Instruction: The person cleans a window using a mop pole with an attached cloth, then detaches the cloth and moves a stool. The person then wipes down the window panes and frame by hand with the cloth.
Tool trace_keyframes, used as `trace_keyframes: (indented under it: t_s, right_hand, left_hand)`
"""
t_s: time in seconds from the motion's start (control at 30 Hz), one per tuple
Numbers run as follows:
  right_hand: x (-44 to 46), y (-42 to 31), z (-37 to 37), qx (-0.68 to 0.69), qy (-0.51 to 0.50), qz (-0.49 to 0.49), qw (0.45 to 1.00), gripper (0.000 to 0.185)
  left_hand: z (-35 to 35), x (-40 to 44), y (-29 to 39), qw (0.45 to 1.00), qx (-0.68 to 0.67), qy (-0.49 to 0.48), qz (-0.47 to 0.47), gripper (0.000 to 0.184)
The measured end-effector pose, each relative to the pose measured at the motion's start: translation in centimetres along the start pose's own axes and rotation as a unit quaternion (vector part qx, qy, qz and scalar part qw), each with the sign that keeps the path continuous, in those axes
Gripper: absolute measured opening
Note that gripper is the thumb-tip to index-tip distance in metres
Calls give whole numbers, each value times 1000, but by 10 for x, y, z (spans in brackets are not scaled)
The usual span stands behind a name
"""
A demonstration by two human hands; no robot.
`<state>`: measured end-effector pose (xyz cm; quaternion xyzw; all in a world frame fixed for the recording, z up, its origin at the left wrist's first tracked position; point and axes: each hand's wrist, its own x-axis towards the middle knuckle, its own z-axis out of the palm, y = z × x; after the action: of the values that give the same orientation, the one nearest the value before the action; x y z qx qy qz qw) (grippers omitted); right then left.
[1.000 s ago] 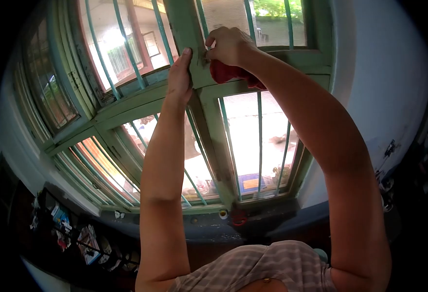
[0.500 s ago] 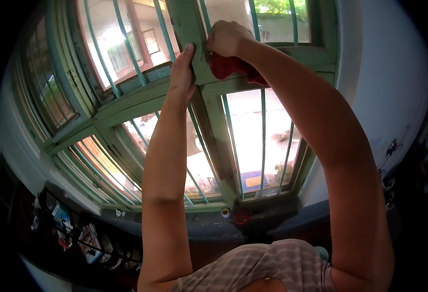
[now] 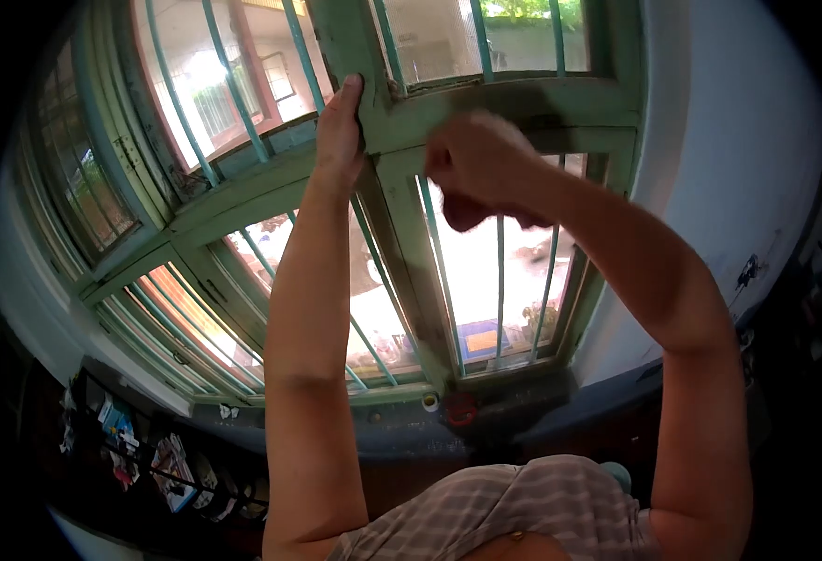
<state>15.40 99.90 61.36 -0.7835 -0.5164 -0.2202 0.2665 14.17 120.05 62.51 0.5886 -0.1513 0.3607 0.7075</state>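
My left hand grips the edge of a green wooden window sash. Its thumb points up along the wood, and the other fingers are mostly hidden. My right hand is closed and blurred by motion, in front of the crossbar between the upper and lower panes. A dark red cloth is bunched in it, its lower part hanging below the fist. Behind the cloth is the bright lower pane with its vertical green bars.
Green bars run behind the other panes. Below lies a dark sill bearing a small cup and a round red object. At lower left stands a dark shelf with magazines. A pale wall borders the window on the right.
My right hand has moved down with the red cloth, from the upper pane's lower left corner to the crossbar below. My left hand keeps its hold on the sash; the view has shifted slightly.
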Motion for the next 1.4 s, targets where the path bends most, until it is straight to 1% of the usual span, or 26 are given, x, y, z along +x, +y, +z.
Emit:
trace_keyframes:
  t_s: [0.03, 0.07, 0.1, 0.13, 0.2, 0.27, 0.37, 0.47, 0.5, 0.53, 0.57, 0.63, 0.67, 0.7, 0.73, 0.77, 0.8, 0.83, 0.93, 1.0, 1.07, 1.13, 1.17, 1.23, 1.33, 1.4]
  right_hand:
    - [-22, 5, 9, -50, -93, 11, 994, 15]
    - [-50, 17, 28, -108, -152, 16, 982, 21]
    - [-78, 24, 43, -147, -195, 25, 969, 29]
    - [-105, 33, 57, -184, -214, 31, 959, 32]
    - [-152, 63, 84, -202, -295, 55, 932, 30]
    - [-190, 103, 113, -171, -330, 75, 925, 23]
    - [-233, 130, 126, -190, -356, 49, 914, 20]
    - [-218, 113, 99, -209, -450, 145, 856, 22]
    - [-200, 95, 72, -258, -454, 48, 851, 26]
    - [-194, 118, 78, -172, -301, 160, 924, 30]
    - [-172, 108, 57, -192, -191, 136, 953, 30]
    - [-108, 78, -14, -28, -63, 210, 975, 20]
    - [-73, 88, -31, 119, 74, 233, 962, 17]
    - [-34, 116, -42, 193, 221, 120, 949, 23]
    - [-16, 63, -89, 79, 254, 157, 951, 24]
    - [21, 92, -108, -99, 369, 23, 924, 24]
    - [43, 89, -124, -117, 356, 43, 926, 26]
    - [42, 36, -135, 26, 386, 143, 911, 17]
    - [123, 124, -104, -183, 487, 170, 837, 21]
    - [104, 98, -71, -26, 492, 111, 863, 21]
    - [100, 83, -31, -36, 516, -34, 855, 21]
    - [77, 62, -13, -23, 378, -175, 909, 31]
    - [66, 56, -15, -45, 335, -208, 918, 33]
    - [45, 42, -38, -89, 249, -272, 925, 36]
    - [48, 77, -61, -55, 463, -119, 876, 29]
    - [56, 87, -54, -73, 429, -61, 898, 27]
  left_hand:
    - [2, -1, 2, 1000, 3, 1, 4, 39]
    - [4, -3, 2, 1000, 6, 2, 7, 39]
    - [3, -3, 1, 1000, 5, 7, 3, 39]
    - [3, -1, 2, 1000, 4, 12, 1, 40]
    - [1, 3, 1, 1000, 0, 14, -6, 40]
    - [-3, 6, -3, 1000, -8, 6, -14, 42]
    - [5, -2, 6, 999, -23, -2, -42, 42]
    - [-2, 5, 7, 993, -12, -92, -67, 42]
    - [-6, 8, 5, 991, -32, -101, -80, 42]
    - [-10, 11, 2, 988, -52, -111, -92, 42]
    - [-12, 14, 0, 985, -72, -121, -104, 42]
    - [-7, 8, 8, 978, -97, -142, -115, 38]
    - [-4, 4, 11, 975, -109, -154, -121, 36]
    - [-2, 2, 12, 975, -108, -157, -114, 36]
    - [0, 0, 14, 975, -107, -161, -109, 36]
    - [1, 0, 15, 975, -106, -166, -102, 36]
    - [2, -1, 17, 975, -99, -171, -101, 36]
    - [2, -2, 17, 975, -93, -175, -100, 37]
    - [5, -7, 20, 976, -87, -176, -96, 37]
    - [6, -9, 20, 975, -92, -177, -94, 37]
    - [4, -8, 18, 973, -103, -185, -93, 37]
    - [1, -7, 20, 972, -89, -185, -114, 37]
    - [1, -6, 20, 971, -83, -186, -125, 37]
    - [3, -5, 18, 974, -89, -187, -94, 38]
    - [5, -8, 15, 974, -99, -189, -75, 39]
    - [5, -7, 14, 974, -104, -187, -76, 39]
